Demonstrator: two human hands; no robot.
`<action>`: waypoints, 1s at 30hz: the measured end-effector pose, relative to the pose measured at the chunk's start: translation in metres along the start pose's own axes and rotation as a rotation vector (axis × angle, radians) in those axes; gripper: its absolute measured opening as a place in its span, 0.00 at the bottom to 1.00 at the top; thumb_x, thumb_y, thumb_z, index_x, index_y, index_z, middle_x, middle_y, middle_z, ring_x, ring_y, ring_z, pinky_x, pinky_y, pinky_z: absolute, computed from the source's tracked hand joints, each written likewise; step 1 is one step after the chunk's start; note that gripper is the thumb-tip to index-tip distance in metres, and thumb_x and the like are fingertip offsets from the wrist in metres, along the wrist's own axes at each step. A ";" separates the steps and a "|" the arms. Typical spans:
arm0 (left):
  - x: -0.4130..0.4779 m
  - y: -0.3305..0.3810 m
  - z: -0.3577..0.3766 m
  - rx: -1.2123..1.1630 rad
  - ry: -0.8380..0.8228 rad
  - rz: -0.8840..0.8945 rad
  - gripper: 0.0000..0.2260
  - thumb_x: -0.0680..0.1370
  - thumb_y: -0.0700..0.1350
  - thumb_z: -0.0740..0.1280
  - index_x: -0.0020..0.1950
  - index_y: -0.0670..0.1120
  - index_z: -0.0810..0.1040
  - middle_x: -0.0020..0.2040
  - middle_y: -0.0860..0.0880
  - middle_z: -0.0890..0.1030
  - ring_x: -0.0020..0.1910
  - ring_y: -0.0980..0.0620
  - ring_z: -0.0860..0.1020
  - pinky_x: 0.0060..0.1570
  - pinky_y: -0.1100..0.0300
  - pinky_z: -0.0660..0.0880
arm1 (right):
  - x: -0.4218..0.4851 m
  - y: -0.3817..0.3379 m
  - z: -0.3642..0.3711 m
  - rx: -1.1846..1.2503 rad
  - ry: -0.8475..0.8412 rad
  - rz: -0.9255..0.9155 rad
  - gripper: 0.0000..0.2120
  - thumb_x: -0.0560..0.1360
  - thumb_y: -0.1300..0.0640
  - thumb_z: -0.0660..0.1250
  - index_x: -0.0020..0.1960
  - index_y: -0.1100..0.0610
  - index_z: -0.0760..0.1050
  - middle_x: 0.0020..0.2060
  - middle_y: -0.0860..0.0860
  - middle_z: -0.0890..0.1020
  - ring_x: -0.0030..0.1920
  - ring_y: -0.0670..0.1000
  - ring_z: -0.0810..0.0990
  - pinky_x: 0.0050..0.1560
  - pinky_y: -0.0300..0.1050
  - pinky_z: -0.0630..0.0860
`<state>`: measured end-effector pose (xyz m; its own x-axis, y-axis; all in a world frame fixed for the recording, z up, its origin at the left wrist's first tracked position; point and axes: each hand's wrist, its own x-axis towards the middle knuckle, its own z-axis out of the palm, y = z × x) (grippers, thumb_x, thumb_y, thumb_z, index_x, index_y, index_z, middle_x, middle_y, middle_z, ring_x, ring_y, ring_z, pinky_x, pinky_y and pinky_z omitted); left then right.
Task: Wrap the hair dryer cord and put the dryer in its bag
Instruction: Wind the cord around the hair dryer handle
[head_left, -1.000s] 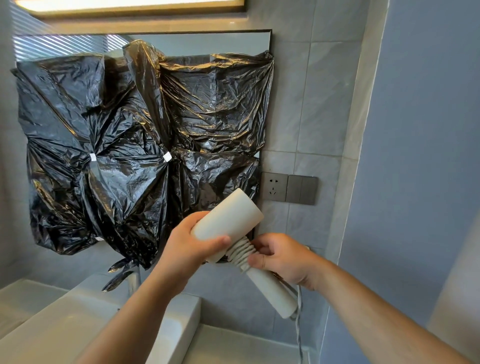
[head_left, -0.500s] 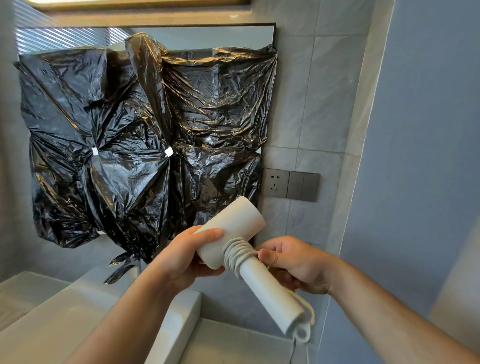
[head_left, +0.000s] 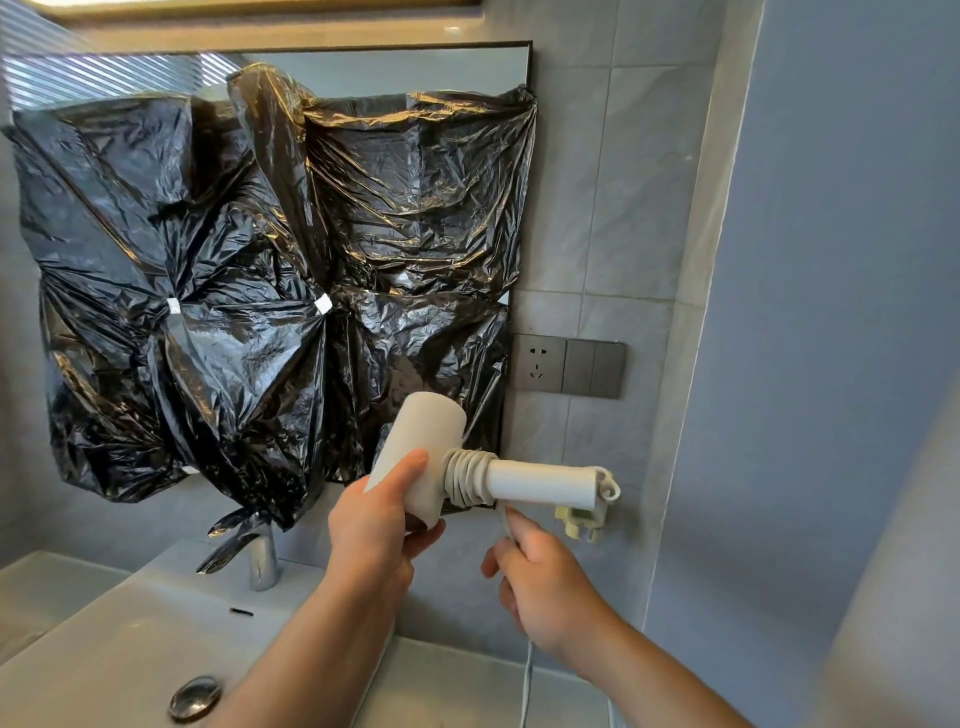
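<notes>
A white hair dryer (head_left: 421, 447) is held in the air in front of the wall, its handle (head_left: 545, 484) pointing right and level. My left hand (head_left: 382, 525) grips the dryer's barrel from below. Several turns of the white cord (head_left: 467, 478) sit coiled around the top of the handle. My right hand (head_left: 540, 582), just under the handle, pinches the loose cord, which runs down past the wrist toward the counter. No dryer bag is in view.
Crumpled black plastic bags (head_left: 270, 291) cover the mirror on the wall. A grey socket and switch plate (head_left: 569, 366) sits right of them, a small yellowish wall bracket (head_left: 582, 522) below. A white sink (head_left: 104, 649) with a chrome tap (head_left: 262, 558) stands lower left.
The dryer's handle has swung up from pointing down-right to level. My right hand has dropped from beside the handle to under it, pulling the cord.
</notes>
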<state>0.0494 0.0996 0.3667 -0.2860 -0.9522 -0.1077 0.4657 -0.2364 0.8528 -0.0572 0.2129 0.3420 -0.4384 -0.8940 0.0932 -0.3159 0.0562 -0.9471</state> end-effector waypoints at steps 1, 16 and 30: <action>0.000 0.000 0.000 0.018 0.023 0.051 0.16 0.72 0.46 0.76 0.56 0.41 0.78 0.49 0.40 0.80 0.43 0.45 0.78 0.39 0.48 0.82 | -0.001 -0.002 0.000 -0.034 -0.006 0.009 0.11 0.81 0.61 0.53 0.58 0.54 0.71 0.35 0.51 0.74 0.26 0.45 0.66 0.24 0.37 0.64; -0.019 0.008 -0.001 0.723 -0.059 0.757 0.22 0.61 0.53 0.80 0.50 0.64 0.75 0.48 0.56 0.79 0.47 0.55 0.79 0.44 0.53 0.79 | 0.002 -0.053 -0.036 -0.397 -0.069 -0.018 0.11 0.69 0.65 0.64 0.45 0.55 0.81 0.36 0.55 0.84 0.27 0.49 0.76 0.28 0.41 0.74; -0.010 0.029 -0.005 0.343 -0.262 0.288 0.19 0.60 0.47 0.77 0.51 0.49 0.83 0.49 0.42 0.83 0.42 0.45 0.81 0.37 0.48 0.83 | 0.010 -0.050 -0.074 -0.207 -0.001 -0.279 0.09 0.73 0.64 0.71 0.37 0.52 0.81 0.30 0.48 0.80 0.30 0.42 0.74 0.33 0.34 0.71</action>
<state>0.0695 0.1010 0.3896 -0.4072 -0.8784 0.2502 0.2675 0.1472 0.9523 -0.1079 0.2336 0.4135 -0.3105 -0.8880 0.3391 -0.5876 -0.1011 -0.8028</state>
